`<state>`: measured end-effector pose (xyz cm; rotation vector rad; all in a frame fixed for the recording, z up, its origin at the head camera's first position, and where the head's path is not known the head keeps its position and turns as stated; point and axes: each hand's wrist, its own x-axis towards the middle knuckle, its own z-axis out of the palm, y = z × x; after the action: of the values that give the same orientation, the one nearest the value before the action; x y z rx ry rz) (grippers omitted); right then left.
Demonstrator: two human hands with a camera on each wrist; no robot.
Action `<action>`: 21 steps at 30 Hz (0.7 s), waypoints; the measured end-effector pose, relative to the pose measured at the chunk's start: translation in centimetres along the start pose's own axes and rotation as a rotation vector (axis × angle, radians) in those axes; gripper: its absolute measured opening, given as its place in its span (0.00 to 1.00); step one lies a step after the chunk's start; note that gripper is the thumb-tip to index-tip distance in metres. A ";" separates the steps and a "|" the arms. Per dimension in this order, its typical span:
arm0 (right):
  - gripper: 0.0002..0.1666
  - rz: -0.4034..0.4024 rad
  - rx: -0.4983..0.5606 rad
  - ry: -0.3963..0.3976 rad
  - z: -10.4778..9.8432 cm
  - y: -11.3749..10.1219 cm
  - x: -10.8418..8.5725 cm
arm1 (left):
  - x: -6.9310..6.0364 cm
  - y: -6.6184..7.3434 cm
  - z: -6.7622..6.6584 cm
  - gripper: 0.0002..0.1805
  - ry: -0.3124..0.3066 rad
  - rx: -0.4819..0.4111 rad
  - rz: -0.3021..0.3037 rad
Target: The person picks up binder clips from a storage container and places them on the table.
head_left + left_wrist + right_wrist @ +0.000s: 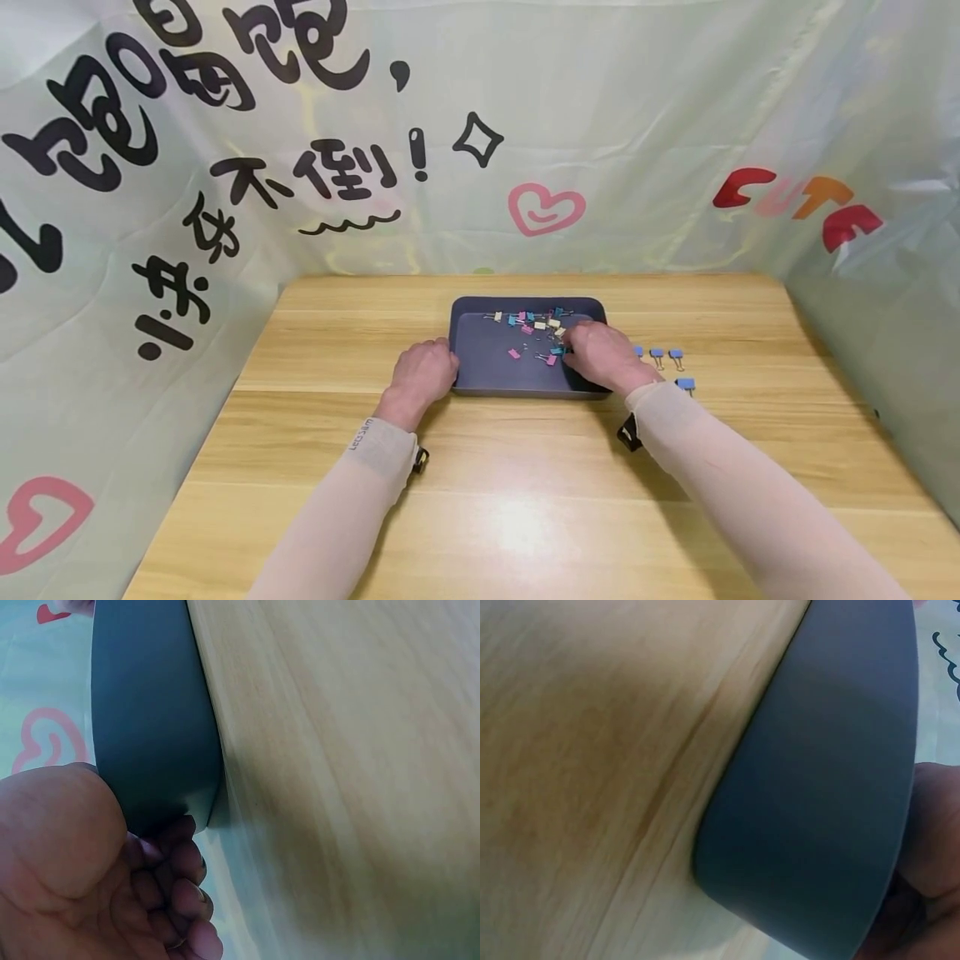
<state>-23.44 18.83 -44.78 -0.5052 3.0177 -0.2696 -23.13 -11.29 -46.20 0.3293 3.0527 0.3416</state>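
Head view: at the left of the frame, black writing (341, 171) runs across a pale cloth backdrop (645, 100). A pale sleeve (330, 517) rises from the lower edge to the left hand (424, 371), just left of centre, which grips the left end of a dark tray (480, 358). The left wrist view shows the thumb lying at the rim and the other fingers curled in beneath it, by the tray's corner.

The tray sits on a wooden table (450, 517) near the middle of the frame. Inside it, small binder clips (540, 326) in pink, teal and pale yellow lie scattered, mostly toward the upper right of the tray; one pink clip (514, 353) lies lower, nearer the middle and well apart from either hand's fingers.

Right of centre, the right hand (603, 357) reaches over the tray's right end, its fingers directed down and left among the clips. A teal clip (557, 352) lies just beside the fingertips. In the right wrist view the tray wall covers most of the fingers, so I cannot tell whether they pinch a clip or are spread.

Farther right, blue clips (677, 356) lie on the table, outside the tray, some in a row and one lower, beside the right sleeve (750, 492).
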 end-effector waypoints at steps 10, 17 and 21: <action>0.15 0.088 0.113 0.002 -0.5 -0.2 -0.3 | -0.1 0.0 0.3 0.16 -0.015 -0.021 -0.012; 0.14 0.216 0.280 0.104 -2.9 0.2 -2.3 | 0.0 0.2 0.1 0.17 -0.019 -0.019 -0.012; 0.16 0.288 0.331 0.122 -4.1 0.5 -4.2 | 0.0 0.1 0.1 0.17 -0.021 -0.028 -0.022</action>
<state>-20.03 21.38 -40.71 -0.0275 3.0126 -0.7836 -23.11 -11.12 -46.29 0.2962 3.0255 0.3774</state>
